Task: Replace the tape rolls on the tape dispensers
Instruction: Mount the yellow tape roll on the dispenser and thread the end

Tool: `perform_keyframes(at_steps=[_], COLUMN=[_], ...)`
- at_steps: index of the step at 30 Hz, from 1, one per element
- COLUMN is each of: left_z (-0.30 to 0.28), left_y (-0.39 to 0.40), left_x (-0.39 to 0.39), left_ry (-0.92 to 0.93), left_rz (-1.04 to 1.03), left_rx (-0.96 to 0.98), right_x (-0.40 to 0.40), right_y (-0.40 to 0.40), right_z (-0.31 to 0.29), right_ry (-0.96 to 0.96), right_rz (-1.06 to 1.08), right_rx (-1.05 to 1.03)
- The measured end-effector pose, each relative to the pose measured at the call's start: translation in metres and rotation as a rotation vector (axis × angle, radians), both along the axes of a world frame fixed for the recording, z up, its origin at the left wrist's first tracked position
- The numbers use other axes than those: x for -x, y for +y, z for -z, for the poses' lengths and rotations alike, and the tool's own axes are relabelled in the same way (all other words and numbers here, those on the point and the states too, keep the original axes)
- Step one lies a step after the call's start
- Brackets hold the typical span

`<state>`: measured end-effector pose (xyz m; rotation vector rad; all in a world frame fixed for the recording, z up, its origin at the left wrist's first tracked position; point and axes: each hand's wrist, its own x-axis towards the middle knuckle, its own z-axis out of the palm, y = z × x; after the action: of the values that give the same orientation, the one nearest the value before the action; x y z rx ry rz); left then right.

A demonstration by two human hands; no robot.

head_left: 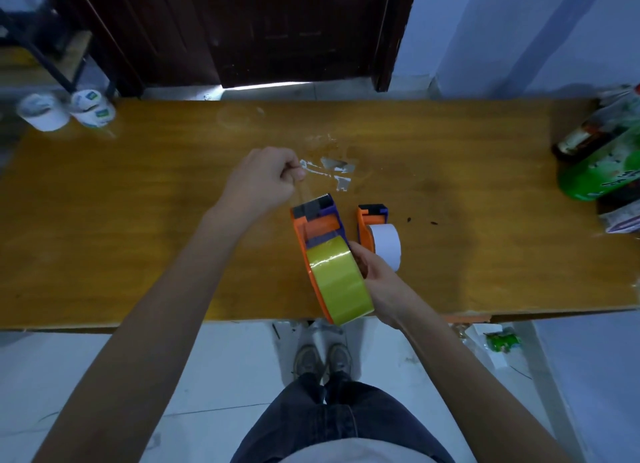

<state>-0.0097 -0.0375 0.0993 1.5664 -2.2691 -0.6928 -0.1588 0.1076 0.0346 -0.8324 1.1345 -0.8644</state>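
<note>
Left hand (268,177) fisted, fingers pinching what looks like a tape strip (300,194); right hand (375,275) gripping yellow roll (337,282). Two dispensers (317,220), two rolls on worktop (138,220).

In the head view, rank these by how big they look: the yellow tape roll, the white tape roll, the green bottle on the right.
1. Green bottle, though the frame edge cuts it off.
2. Yellow tape roll, held nearer the camera, which inflates it.
3. White tape roll, clearly smallest.
</note>
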Motion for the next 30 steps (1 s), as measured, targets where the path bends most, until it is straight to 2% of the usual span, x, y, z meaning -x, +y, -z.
perform_keyframes(at_steps=[5,9,16,21,25,30], left_z=[-0.002,0.001,-0.003,-0.001,0.005,-0.01], left_y=[-0.001,0.001,-0.002,-0.009,-0.015,-0.026], left_x=[-0.003,-0.005,0.006,0.011,0.013,0.008], left_ry=[0.029,-0.029,-0.12,-0.104,-0.032,0.06], left_rz=[0.009,-0.017,0.105,0.196,0.183,0.161], left_rx=[-0.004,0.003,0.159,0.263,0.189,-0.001], right_x=[0.005,0.004,0.001,-0.004,0.0,0.006], right_y=[0.002,0.004,0.005,0.008,0.009,0.012], right_z=[-0.002,-0.006,-0.01,-0.013,-0.016,-0.013], right_ry=[-0.062,-0.016,-0.1,-0.127,-0.169,-0.188], right_rz=[0.088,0.014,-0.015,-0.027,0.008,0.028], right_rx=[0.001,0.02,-0.019,-0.021,-0.031,-0.067])
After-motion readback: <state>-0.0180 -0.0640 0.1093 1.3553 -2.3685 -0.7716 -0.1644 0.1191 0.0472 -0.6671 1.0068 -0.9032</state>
